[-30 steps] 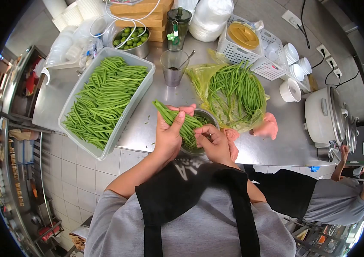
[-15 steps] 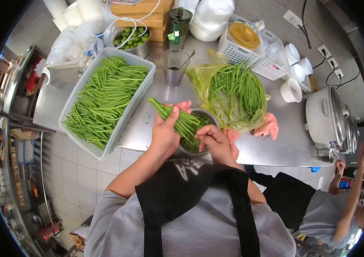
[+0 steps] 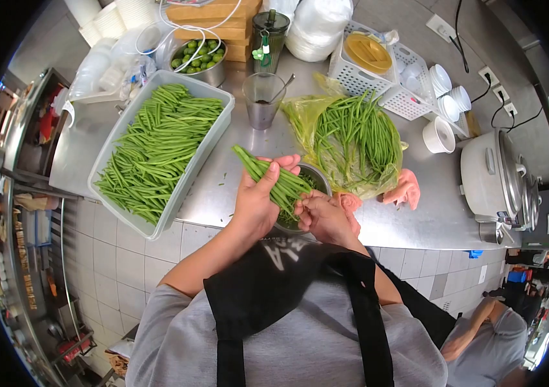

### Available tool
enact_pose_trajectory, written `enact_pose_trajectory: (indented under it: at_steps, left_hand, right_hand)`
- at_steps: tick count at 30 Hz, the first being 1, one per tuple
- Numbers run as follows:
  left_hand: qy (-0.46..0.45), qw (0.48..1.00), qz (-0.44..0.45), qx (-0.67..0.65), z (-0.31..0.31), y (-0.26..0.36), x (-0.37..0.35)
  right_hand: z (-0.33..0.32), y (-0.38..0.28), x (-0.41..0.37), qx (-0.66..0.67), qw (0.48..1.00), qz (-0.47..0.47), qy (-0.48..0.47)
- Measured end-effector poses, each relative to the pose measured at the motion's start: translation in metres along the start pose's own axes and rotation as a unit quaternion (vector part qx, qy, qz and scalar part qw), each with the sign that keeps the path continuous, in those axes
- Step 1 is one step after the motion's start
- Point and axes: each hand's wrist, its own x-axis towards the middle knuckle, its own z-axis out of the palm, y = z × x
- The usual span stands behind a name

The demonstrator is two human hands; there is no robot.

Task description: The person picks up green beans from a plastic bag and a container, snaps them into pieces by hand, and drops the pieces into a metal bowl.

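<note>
My left hand [image 3: 258, 197] is wrapped round a bunch of green beans [image 3: 277, 184], held slanting over a metal bowl [image 3: 319, 174] with green trimmings in it. At the lower end of the bunch, my right hand [image 3: 323, 215] has its fingers pinched together; what they grip is too small to make out. A yellow-green plastic bag [image 3: 306, 119] with more beans [image 3: 361, 132] lies open behind my right hand. To the left stands a pale plastic tub [image 3: 213, 145] heaped with beans [image 3: 161, 151].
Behind are a clear cup [image 3: 260, 109] with a spoon, a pot of limes [image 3: 213, 74] and a white basket [image 3: 352, 71]. Pink cloth [image 3: 403, 189] lies right of the bag. A large cooker [image 3: 481, 174] stands at right; another person [image 3: 494, 338] is at lower right.
My left hand and the bunch have shifted slightly right, and my right hand has moved a little too. The other person has lowered their raised arms and moved away from the counter.
</note>
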Motion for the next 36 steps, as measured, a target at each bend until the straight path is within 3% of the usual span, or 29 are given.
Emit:
enact_pose_trajectory:
  at_steps: [1,4,5,6,7,10,13,16,19,25,31,34,36]
  left_hand:
    - [0.003,1.0,-0.016,-0.01,-0.002,0.0,0.001]
    - [0.001,0.999,-0.031,-0.038,-0.008,-0.004,0.004]
    - [-0.001,0.998,-0.031,-0.048,-0.009,-0.004,0.005]
    - [0.007,0.998,-0.035,-0.048,-0.008,-0.002,0.006]
    - [0.015,0.998,-0.039,-0.047,-0.005,0.002,0.006]
    - [0.007,0.999,-0.028,-0.044,-0.003,0.004,0.007]
    - [-0.007,0.999,-0.007,-0.039,-0.006,-0.001,0.008]
    - [-0.019,0.999,0.003,-0.027,-0.005,-0.003,0.007]
    - [-0.033,0.999,0.021,-0.013,-0.005,-0.004,0.007]
    - [-0.031,0.999,0.038,-0.001,-0.002,-0.002,0.006]
    - [-0.035,0.998,0.047,0.01,-0.003,-0.005,0.005]
    - [-0.038,0.998,0.046,0.022,-0.002,-0.005,0.003]
    - [-0.053,0.997,0.048,0.027,-0.002,-0.008,0.001]
  right_hand:
    - [-0.003,0.001,0.001,0.063,0.998,0.027,-0.018]
    - [-0.003,0.008,0.004,-0.016,0.999,-0.044,0.024]
    - [-0.004,0.011,0.005,-0.2,0.96,-0.186,0.068]
    - [-0.004,0.013,0.006,-0.372,0.866,-0.317,0.107]
    - [-0.003,0.014,0.006,-0.524,0.722,-0.429,0.141]
    - [0.013,0.002,-0.008,-0.553,0.731,-0.369,0.156]
    - [0.007,0.009,-0.004,-0.345,0.917,-0.195,0.043]
    - [0.009,0.004,-0.005,-0.212,0.973,-0.088,-0.018]
    - [0.014,0.003,-0.004,-0.149,0.987,-0.053,0.013]
    - [0.011,0.005,-0.004,-0.224,0.967,-0.118,-0.019]
    - [0.016,0.004,-0.005,-0.196,0.974,-0.112,0.0]
    - [0.013,0.005,-0.006,-0.237,0.966,-0.1,0.015]
    - [0.01,0.014,-0.003,-0.341,0.92,-0.189,0.045]
